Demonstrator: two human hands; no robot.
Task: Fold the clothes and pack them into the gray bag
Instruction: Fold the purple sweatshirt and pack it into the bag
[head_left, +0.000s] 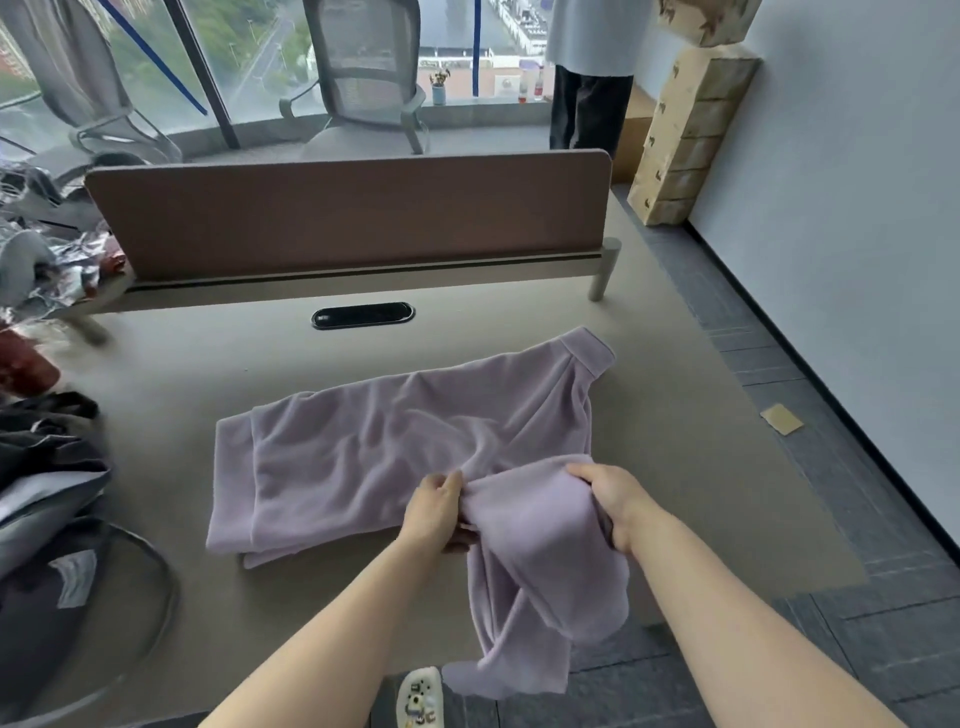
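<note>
Desk (182, 364): a tan surface is seen filling most of the view, closed off at 12 o'clock by a brown divider (343, 213).
Top (374, 447): a lilac fleece garment is spread flat at the desk's centre, its collar pointed toward 1 o'clock; one part is lifted at 5 o'clock and hangs over the near desk edge.
Bag (47, 519): a gray bag with a round wire rim is found at 9 o'clock, at the left desk edge, with dark clothes (41, 431) heaped just beyond it.
Chair (363, 78): a mesh office chair is placed behind the divider at 12 o'clock, by the window.
Left hand (436, 512): fingers are curled and clamped on the lifted fold of the top, at its left side.
Right hand (615, 501): fingers are closed round the same fold from the right, near the left hand.
Grommet (362, 315): a black cable slot is set in the desk between divider and top.
</note>
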